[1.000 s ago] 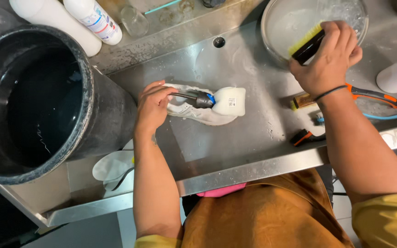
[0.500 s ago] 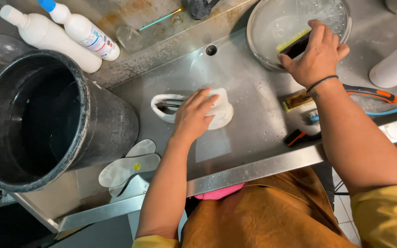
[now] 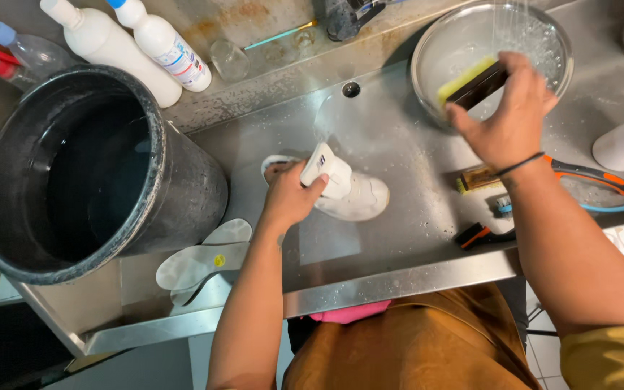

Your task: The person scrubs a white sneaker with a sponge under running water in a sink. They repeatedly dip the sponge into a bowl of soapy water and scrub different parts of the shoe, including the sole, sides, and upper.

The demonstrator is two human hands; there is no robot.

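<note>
Left hand (image 3: 292, 196) is gripping the white sneaker (image 3: 344, 191) mid-counter (image 3: 399, 144), right hand (image 3: 508, 115) is clamping a scrub brush (image 3: 471, 85) in the suds bowl (image 3: 427, 54); insoles (image 3: 204, 256) already out, scrubbing unfinished.

On our wet stainless-steel worktop (image 3: 399, 253) we see a white sneaker (image 3: 348, 191), a big black bucket (image 3: 88, 170), two white insoles (image 3: 200, 260) beside it, a glass bowl (image 3: 543, 36), two white bottles (image 3: 135, 50), a spray bottle (image 3: 16, 50), and brushes (image 3: 586, 173) at the right.

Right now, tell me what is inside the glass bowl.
The glass bowl holds foamy water, and the right hand dips a yellow-and-black sponge in it. The hand covers the sponge's far end.
</note>
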